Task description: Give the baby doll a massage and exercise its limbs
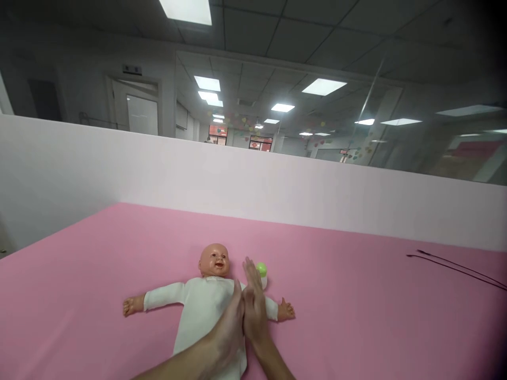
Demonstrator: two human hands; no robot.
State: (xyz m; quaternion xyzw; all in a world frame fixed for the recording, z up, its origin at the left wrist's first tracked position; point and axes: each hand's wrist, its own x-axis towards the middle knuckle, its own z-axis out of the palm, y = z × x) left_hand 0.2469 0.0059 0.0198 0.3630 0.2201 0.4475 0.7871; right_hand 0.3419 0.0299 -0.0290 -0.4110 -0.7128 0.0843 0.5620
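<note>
A baby doll (pixel 212 301) in a white outfit lies on its back on the pink surface, head away from me and arms spread wide. My left hand (pixel 232 324) and my right hand (pixel 254 311) are pressed palm to palm above the doll's torso, on the right side. The right hand's fingers stretch upward, close together. Most of the left hand's fingers are hidden behind the palms. No object shows between them. Just beyond my fingertips is a small bottle (pixel 262 270) with a green top and a pale body, partly hidden by the right hand.
A pink cover (pixel 356 295) spreads over the wide surface. Two thin dark cords (pixel 455 266) lie at the far right. A low white wall (pixel 253 184) borders the back, with glass above it and a lit room beyond.
</note>
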